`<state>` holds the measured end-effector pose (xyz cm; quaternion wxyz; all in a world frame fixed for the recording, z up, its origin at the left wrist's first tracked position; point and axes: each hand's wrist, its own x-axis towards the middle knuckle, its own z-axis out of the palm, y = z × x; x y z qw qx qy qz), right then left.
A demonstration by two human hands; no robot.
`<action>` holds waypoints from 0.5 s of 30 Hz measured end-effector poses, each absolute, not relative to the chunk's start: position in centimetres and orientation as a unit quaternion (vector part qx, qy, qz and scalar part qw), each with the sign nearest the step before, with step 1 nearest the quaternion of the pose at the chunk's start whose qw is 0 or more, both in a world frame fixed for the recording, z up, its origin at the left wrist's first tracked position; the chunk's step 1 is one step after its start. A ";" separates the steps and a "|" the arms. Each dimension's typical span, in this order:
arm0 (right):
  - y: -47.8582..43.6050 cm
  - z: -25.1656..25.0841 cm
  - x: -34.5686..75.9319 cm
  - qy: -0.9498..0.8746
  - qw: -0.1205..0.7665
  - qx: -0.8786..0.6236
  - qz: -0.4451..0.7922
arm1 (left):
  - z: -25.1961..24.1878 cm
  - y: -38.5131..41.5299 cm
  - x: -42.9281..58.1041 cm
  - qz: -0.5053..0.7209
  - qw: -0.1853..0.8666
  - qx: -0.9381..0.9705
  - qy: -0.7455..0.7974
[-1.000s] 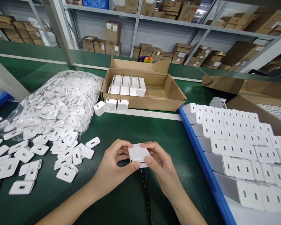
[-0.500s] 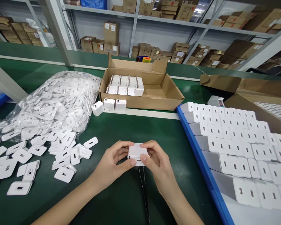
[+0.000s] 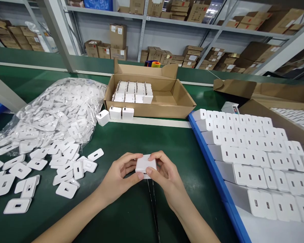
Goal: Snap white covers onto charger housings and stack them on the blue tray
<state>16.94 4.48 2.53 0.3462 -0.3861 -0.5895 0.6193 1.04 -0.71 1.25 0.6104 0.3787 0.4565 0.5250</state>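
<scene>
Both hands meet over the near middle of the table (image 3: 111, 212), sharing a small white casing (image 3: 142, 163). The left hand (image 3: 126, 171) grips its left side between thumb and fingers; the right hand (image 3: 164, 172) pinches it from the right, its thumb laid across the near right corner. The casing sits just above the green surface, or perhaps rests on it; the fingers hide too much to be sure. Dark, shiny strands (image 3: 154, 209) run from beneath it toward the near edge.

To the left lie loose white plates (image 3: 66, 189), many with a small slot, beside a clear plastic bag (image 3: 63, 108) heaped with more. Beyond the hands stands an open cardboard box (image 3: 152, 110) with white blocks (image 3: 135, 89) packed in its left part (the right part shows bare cardboard). Three similar white units (image 3: 115, 113) stand just in front of it. On the right, a blue-rimmed tray (image 3: 213, 168) bears rows of slotted white housings (image 3: 248, 157).
</scene>
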 end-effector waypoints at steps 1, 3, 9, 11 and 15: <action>4.4 2.6 16.9 -0.588 0.344 -0.388 0.621 | 1.2 -0.7 1.0 0.524 0.610 0.380 0.457; 4.4 2.6 16.9 -0.587 0.345 -0.387 0.622 | 1.1 -0.7 1.0 0.523 0.609 0.382 0.456; 4.5 2.6 16.8 -0.583 0.341 -0.391 0.625 | 0.6 -0.7 1.0 0.520 0.613 0.391 0.449; 4.5 2.6 16.8 -0.581 0.343 -0.392 0.626 | 0.6 -0.7 1.0 0.519 0.614 0.392 0.448; 4.5 2.7 16.8 -0.570 0.347 -0.401 0.628 | 0.6 -0.8 1.0 0.517 0.615 0.393 0.447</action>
